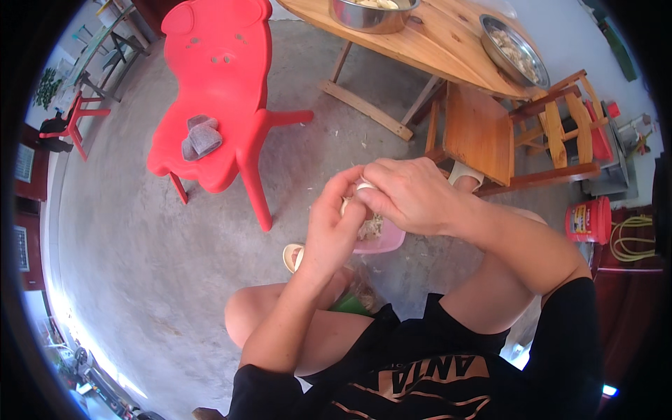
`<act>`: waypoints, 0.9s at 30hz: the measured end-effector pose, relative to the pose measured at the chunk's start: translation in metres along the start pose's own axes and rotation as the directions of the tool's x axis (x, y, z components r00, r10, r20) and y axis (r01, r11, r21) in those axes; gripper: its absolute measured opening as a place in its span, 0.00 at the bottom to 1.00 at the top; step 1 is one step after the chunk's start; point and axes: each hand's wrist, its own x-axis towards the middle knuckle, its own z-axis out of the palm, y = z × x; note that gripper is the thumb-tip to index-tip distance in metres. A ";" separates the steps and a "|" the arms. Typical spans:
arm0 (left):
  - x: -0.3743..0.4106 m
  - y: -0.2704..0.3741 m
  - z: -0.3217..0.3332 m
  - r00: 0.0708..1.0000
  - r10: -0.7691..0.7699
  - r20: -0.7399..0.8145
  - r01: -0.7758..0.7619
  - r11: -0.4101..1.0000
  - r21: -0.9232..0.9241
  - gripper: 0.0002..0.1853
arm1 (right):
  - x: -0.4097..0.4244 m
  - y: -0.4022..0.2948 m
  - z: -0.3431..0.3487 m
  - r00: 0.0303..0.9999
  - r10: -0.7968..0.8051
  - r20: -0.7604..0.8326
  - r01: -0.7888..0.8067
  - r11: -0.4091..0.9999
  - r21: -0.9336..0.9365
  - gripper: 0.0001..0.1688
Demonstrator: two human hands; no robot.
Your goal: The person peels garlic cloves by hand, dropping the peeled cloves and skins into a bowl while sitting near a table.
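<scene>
Both of my hands meet in front of me, above a pink plastic basin point(391, 237) that holds pale, papery scraps. My left hand point(336, 215) curls around a small whitish piece, perhaps garlic, partly hidden by the fingers. Between the thumb and fingers of my right hand point(401, 194) is a small white piece point(366, 186), likely a clove, touching the left fingertips. A steel bowl of pale peeled pieces point(367, 18) stands on the wooden table point(436, 42). Another steel bowl point(538, 79) there holds whitish-brown contents.
A red plastic chair point(210, 84) with grey cloth items point(202, 139) on its seat stands ahead to the left. To the right are a wooden chair point(478, 134) and a red bucket point(588, 220). Something green point(350, 304) lies below my legs. Small scraps dot the concrete floor.
</scene>
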 end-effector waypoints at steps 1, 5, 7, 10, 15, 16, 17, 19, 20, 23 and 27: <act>0.000 0.000 -0.001 1.000 -0.022 -0.005 0.022 1.000 -0.018 0.22 | 0.001 0.000 0.002 1.000 -0.010 -0.011 0.010 1.000 -0.013 0.15; -0.001 0.000 -0.004 0.997 -0.026 0.077 0.033 0.994 -0.100 0.23 | 0.003 0.001 0.006 1.000 -0.004 -0.003 0.004 1.000 0.002 0.11; -0.002 0.006 -0.002 0.994 -0.054 0.098 0.071 0.983 -0.172 0.24 | 0.004 0.002 0.008 0.997 -0.070 -0.032 0.071 0.997 0.007 0.12; -0.002 0.007 -0.004 0.985 -0.073 0.160 0.110 0.965 -0.237 0.26 | 0.002 0.001 0.004 0.997 -0.044 0.059 0.047 0.997 -0.058 0.12; -0.004 0.003 0.004 0.990 -0.080 0.116 0.104 0.972 -0.212 0.26 | -0.004 0.002 0.011 0.999 -0.053 -0.006 0.053 0.998 -0.028 0.15; -0.006 0.005 0.005 0.991 -0.092 0.097 0.110 0.972 -0.207 0.26 | -0.004 0.001 0.013 0.997 -0.067 -0.043 0.066 0.998 -0.017 0.17; -0.008 0.006 0.007 0.992 -0.103 0.077 0.117 0.973 -0.201 0.26 | -0.004 -0.001 0.012 0.998 -0.052 -0.025 0.052 0.999 -0.016 0.17; -0.010 0.005 0.012 0.991 -0.115 0.064 0.125 0.975 -0.182 0.27 | -0.006 -0.003 0.009 1.000 -0.017 0.012 0.017 1.000 -0.017 0.18; -0.011 0.004 0.013 0.991 -0.120 0.057 0.128 0.977 -0.172 0.27 | -0.006 -0.004 0.009 1.000 0.016 0.013 -0.016 0.998 0.060 0.19; -0.011 0.004 0.016 0.993 -0.099 0.060 0.110 0.971 -0.210 0.28 | -0.008 -0.006 0.008 0.993 0.111 0.038 -0.117 0.956 0.268 0.20; -0.013 0.018 0.013 0.995 -0.077 0.062 0.090 0.965 -0.246 0.29 | -0.008 -0.011 0.003 0.964 0.226 0.141 -0.263 0.728 0.633 0.23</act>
